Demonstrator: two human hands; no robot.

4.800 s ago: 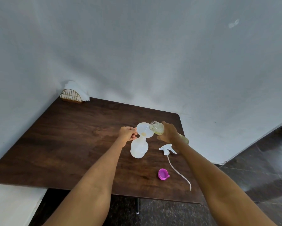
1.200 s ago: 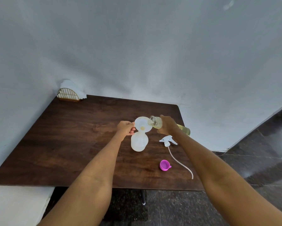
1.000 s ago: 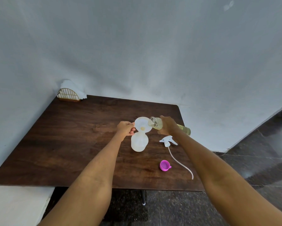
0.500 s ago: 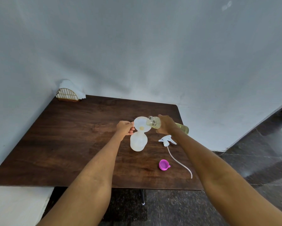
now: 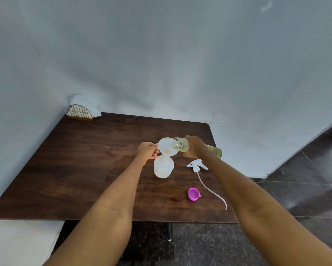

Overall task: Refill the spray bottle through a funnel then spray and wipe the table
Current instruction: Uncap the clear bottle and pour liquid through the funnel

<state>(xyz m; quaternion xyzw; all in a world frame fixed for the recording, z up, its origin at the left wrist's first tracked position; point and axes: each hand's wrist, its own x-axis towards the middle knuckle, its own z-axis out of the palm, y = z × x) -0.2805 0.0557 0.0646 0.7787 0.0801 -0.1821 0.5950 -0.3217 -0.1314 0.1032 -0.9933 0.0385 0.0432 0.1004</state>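
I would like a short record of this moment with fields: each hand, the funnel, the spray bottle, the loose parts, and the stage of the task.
left hand: left hand holds the funnel's rim
right hand: right hand grips the refill bottle, tipped with its mouth over the funnel
funnel: funnel sits in the neck of the spray bottle; a little yellowish liquid in its centre
spray bottle: upright on the table, head off
loose parts: spray head with tube and pink cap lie on the table, right of the spray bottle
far corner: napkin holder
stage: refilling; spraying and wiping not yet done

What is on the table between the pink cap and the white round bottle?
Nothing: in the head view, only bare brown table lies between the pink cap and the white spray bottle. The sprayer head with its tube lies off to the right.
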